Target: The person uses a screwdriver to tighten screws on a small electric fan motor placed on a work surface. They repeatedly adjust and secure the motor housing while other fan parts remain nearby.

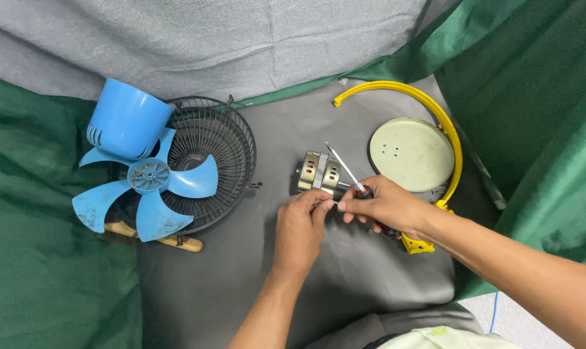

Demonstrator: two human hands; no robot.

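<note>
**Fan in pieces, both hands on the motor**

So the small metal fan motor sits on the dark mat, about mid-scene. My left hand is right at its near end, fingertips pinched around the shaft, as far as I can tell. My right hand is curled around a screwdriver, grasping it by the handle, with the shank angled up and to the far left over the motor. The two hands nearly touch.

Off to the left, the blue fan blade lies on the black wire grille, with the blue motor cover at its far-left edge. To the right there's a round pale base plate with a yellow curved bracket arcing around it. Green cloth is bunched on both sides.
</note>
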